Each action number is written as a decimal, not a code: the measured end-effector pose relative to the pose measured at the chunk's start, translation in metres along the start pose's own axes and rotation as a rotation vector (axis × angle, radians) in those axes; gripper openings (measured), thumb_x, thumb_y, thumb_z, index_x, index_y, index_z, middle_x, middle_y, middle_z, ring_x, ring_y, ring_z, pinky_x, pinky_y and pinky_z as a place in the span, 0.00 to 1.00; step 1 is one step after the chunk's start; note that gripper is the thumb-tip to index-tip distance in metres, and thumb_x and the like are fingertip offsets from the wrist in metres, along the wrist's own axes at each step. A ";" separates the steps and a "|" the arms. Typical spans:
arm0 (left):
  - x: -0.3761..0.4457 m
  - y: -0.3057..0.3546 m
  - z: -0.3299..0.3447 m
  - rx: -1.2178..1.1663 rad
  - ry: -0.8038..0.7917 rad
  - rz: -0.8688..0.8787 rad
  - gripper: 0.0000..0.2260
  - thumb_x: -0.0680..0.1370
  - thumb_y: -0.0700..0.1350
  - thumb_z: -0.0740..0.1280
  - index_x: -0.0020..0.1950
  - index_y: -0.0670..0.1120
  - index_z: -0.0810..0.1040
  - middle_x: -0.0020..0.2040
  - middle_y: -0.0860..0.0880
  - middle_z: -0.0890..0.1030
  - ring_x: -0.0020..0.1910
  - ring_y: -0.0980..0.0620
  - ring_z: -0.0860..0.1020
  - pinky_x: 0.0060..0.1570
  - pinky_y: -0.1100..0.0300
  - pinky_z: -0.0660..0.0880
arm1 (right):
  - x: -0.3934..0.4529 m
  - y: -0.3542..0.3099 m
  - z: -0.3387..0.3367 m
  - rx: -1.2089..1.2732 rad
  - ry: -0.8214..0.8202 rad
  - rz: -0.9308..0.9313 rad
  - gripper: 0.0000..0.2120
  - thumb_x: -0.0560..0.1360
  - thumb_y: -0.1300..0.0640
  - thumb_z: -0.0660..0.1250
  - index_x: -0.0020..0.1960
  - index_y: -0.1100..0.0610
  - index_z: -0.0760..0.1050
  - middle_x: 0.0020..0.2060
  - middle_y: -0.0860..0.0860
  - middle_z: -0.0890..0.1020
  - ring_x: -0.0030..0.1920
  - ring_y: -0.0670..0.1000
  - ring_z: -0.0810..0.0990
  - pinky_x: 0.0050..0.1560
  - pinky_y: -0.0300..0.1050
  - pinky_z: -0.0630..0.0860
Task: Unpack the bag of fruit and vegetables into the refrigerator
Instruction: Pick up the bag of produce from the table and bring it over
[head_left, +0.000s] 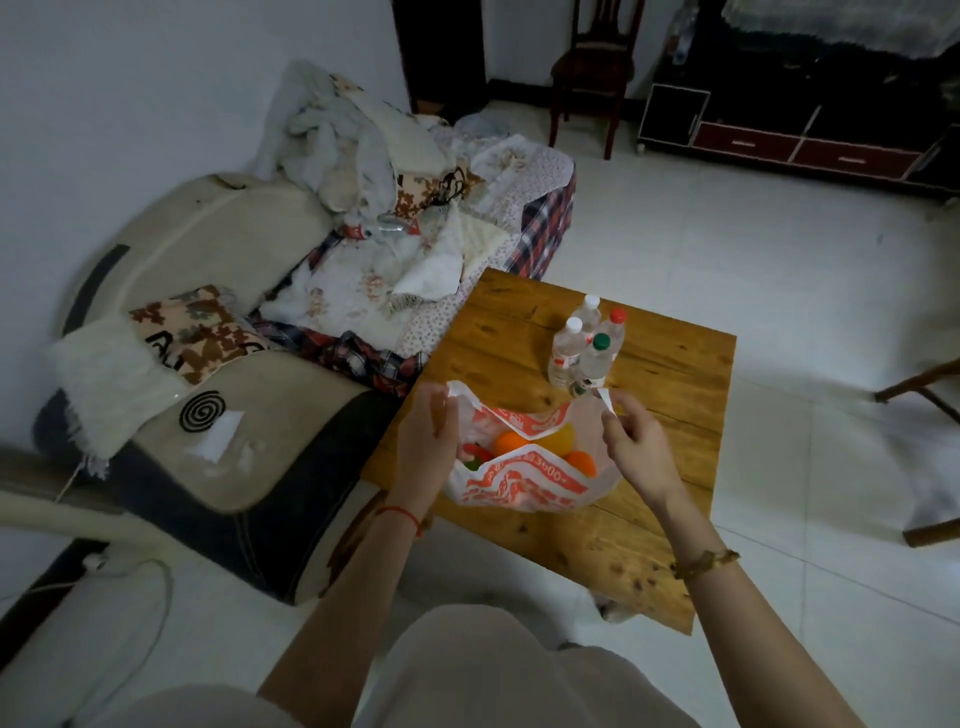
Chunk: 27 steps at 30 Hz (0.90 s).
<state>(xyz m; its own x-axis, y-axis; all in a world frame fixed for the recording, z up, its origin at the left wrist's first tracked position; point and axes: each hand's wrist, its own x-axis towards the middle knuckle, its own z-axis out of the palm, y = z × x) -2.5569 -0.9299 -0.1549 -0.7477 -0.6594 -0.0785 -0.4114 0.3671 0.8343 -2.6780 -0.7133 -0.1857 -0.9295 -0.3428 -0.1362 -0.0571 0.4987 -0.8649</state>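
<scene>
A white plastic bag (519, 483) with orange print sits on the low wooden table (670, 364), its mouth pulled wide. Inside it I see an orange fruit (511, 442), a yellow fruit (558, 439), another orange piece (582, 461) and something red and green (477, 456). My left hand (428, 441) pinches the bag's left handle. My right hand (636, 447) pinches the right handle, holding it up. No refrigerator is in view.
Several plastic water bottles (584, 353) stand on the table just behind the bag. A sofa (249, 457) heaped with blankets and clothes lies to the left. A wooden chair (592, 67) and a dark cabinet (800, 135) stand at the back; white tiled floor surrounds the table.
</scene>
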 end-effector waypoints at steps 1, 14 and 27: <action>-0.013 -0.002 -0.002 0.004 0.046 -0.002 0.10 0.84 0.52 0.57 0.57 0.47 0.69 0.42 0.49 0.77 0.34 0.55 0.77 0.25 0.73 0.70 | -0.006 -0.002 0.001 0.005 -0.032 -0.016 0.16 0.82 0.58 0.58 0.69 0.54 0.71 0.37 0.46 0.78 0.37 0.48 0.77 0.37 0.39 0.71; -0.250 -0.047 -0.053 -0.043 0.514 -0.271 0.06 0.84 0.48 0.58 0.58 0.49 0.68 0.52 0.44 0.81 0.44 0.47 0.83 0.32 0.52 0.83 | -0.094 -0.016 0.042 -0.086 -0.629 -0.273 0.18 0.83 0.56 0.56 0.73 0.52 0.66 0.47 0.49 0.74 0.36 0.39 0.69 0.35 0.34 0.66; -0.490 -0.083 -0.086 -0.049 1.047 -0.592 0.07 0.84 0.48 0.57 0.55 0.45 0.69 0.36 0.51 0.80 0.27 0.60 0.79 0.22 0.68 0.70 | -0.265 -0.035 0.146 -0.244 -1.180 -0.482 0.14 0.83 0.57 0.56 0.68 0.50 0.68 0.41 0.48 0.76 0.38 0.48 0.75 0.39 0.40 0.71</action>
<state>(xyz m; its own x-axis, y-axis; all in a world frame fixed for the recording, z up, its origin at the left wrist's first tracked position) -2.1116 -0.6939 -0.1389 0.3454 -0.9384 0.0060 -0.5110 -0.1827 0.8399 -2.3766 -0.7561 -0.1897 0.0763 -0.9550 -0.2865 -0.4746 0.2180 -0.8528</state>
